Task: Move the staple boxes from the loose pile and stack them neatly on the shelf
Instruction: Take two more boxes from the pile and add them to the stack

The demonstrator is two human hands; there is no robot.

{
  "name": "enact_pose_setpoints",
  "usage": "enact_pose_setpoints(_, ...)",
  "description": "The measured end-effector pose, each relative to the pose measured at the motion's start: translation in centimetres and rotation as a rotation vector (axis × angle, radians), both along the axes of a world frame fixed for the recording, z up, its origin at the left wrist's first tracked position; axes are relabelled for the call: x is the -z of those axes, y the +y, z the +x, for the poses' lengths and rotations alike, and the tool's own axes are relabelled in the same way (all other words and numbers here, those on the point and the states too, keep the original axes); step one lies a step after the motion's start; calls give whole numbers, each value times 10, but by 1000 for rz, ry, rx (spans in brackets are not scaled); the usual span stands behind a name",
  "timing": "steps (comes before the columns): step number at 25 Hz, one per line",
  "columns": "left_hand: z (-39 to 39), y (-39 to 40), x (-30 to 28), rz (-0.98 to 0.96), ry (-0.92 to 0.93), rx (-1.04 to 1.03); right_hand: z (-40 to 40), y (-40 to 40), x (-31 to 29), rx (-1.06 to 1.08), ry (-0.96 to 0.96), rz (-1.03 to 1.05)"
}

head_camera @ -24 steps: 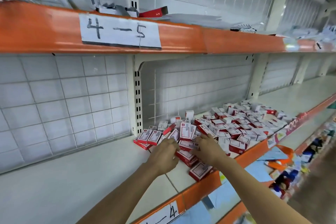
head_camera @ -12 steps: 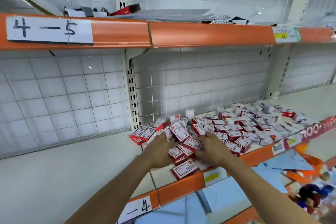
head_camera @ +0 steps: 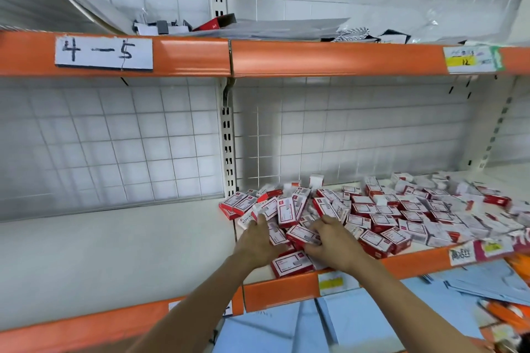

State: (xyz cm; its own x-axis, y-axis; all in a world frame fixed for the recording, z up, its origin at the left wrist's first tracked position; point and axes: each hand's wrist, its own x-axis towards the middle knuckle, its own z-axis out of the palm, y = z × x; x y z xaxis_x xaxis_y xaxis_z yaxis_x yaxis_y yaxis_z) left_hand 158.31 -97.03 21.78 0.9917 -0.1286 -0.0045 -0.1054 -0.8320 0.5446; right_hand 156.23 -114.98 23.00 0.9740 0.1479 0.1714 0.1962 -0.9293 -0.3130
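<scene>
A loose pile of several small red-and-white staple boxes point(head_camera: 381, 215) covers the right half of the white shelf point(head_camera: 114, 243). Both my hands are in the pile's left end. My left hand point(head_camera: 256, 241) lies on the boxes, its fingers curled round some of them. My right hand point(head_camera: 329, 241) grips a box point(head_camera: 302, 235) between thumb and fingers. One box point(head_camera: 291, 264) lies flat at the shelf's front edge, just below my hands. The boxes under my palms are hidden.
The shelf's left half has a wire grid back panel point(head_camera: 109, 146). An orange shelf edge point(head_camera: 258, 57) labelled "4-5" runs overhead, with clutter on top. A slotted upright post point(head_camera: 228, 137) stands behind the pile. Blue paper packs point(head_camera: 329, 324) lie on the lower shelf.
My view has swung left and come closer. Both hands stay in the pile's left end and have closed in around a few boxes.
</scene>
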Motion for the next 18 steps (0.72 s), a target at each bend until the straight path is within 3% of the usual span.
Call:
enact_pose_setpoints(9,3,12,-7,-123,76,-123,-4,8,-2,-68,-2,29)
enact_pose_setpoints(13,2,20,-5,7,79,-56,-8,14,-5,-96,49,39)
enact_pose_setpoints(18,-13,84,-16,168,-75,-52,-14,58,-3,-192,56,19)
